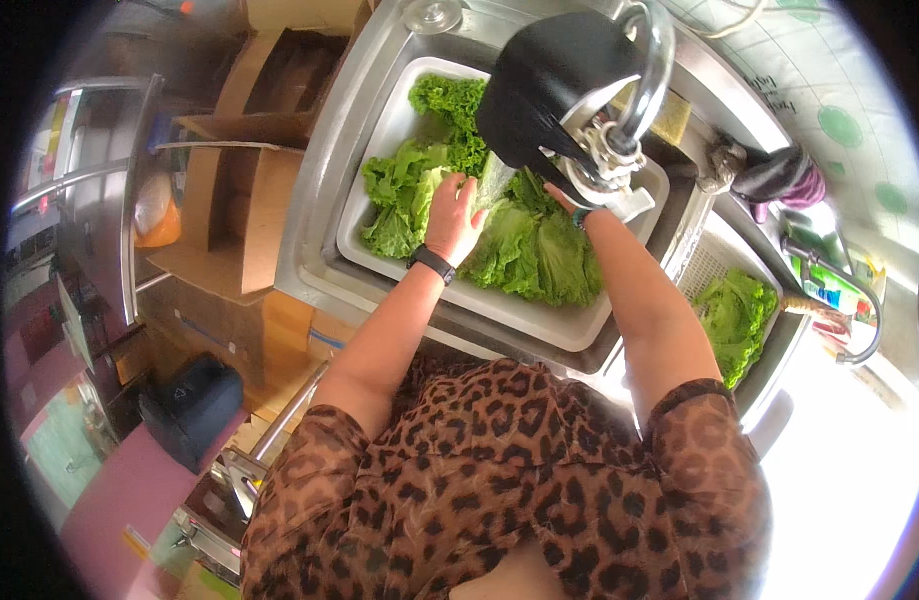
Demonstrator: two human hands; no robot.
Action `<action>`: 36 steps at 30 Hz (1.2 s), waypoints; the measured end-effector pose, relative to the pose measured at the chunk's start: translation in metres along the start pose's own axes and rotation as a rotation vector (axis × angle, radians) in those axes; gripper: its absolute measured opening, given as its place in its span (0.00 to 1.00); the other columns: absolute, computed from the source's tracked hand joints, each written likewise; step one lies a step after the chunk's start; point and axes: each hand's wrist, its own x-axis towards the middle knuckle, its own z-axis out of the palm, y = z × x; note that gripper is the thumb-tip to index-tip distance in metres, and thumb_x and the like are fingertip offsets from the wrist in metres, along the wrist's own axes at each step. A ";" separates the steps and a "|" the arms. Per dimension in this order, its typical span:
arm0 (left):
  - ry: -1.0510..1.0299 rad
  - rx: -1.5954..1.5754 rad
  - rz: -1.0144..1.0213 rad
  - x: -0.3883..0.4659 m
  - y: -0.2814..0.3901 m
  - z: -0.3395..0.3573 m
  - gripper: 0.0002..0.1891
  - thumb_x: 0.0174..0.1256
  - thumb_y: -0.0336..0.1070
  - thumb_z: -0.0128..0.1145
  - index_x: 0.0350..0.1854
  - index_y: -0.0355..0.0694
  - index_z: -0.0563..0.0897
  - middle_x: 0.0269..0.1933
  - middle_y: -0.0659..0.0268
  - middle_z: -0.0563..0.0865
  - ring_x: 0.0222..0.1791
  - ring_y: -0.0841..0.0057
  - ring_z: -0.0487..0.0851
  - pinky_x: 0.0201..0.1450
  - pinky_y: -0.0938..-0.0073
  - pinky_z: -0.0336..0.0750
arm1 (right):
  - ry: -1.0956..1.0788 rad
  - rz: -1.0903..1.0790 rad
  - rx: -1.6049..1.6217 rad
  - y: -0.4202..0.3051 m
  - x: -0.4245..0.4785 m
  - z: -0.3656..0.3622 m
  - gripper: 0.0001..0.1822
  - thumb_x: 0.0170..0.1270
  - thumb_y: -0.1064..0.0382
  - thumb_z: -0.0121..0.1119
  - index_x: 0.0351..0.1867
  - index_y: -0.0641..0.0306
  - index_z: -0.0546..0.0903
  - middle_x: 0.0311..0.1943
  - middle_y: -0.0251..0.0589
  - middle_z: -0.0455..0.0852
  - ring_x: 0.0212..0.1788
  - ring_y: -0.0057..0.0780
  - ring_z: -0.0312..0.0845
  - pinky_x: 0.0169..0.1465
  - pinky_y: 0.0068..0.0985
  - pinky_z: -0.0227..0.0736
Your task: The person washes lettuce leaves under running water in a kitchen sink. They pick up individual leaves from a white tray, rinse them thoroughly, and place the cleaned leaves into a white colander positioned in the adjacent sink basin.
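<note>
A white rectangular tub (572, 337) with green lettuce leaves (542, 255) sits inside a metal sink. My left hand (455, 217), with a black band at the wrist, rests on pale leaves near the tub's middle; whether its fingers grip a leaf is unclear. On the tub's right side, my right hand (560, 196) reaches among the leaves, its fingers mostly hidden beneath the faucet and a black cap-like thing (549, 82). Curly lettuce (459, 112) lies at the tub's far left. More lettuce (737, 319) is in a perforated basket to the right.
A chrome faucet (658, 67) arches over the tub. Beyond it is a yellow sponge (673, 118). The sink's raised rim (302, 217) runs along the left, beside open cardboard boxes (268, 217). A divider separates the basket from the tub.
</note>
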 end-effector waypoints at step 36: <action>-0.307 -1.243 -0.856 -0.003 -0.024 0.015 0.16 0.60 0.30 0.47 0.52 0.34 0.71 0.44 0.63 0.79 0.40 0.79 0.76 0.42 0.79 0.71 | -0.283 0.487 0.939 -0.094 -0.051 -0.082 0.42 0.45 0.54 0.64 0.61 0.58 0.55 0.50 0.53 0.72 0.52 0.47 0.67 0.55 0.36 0.63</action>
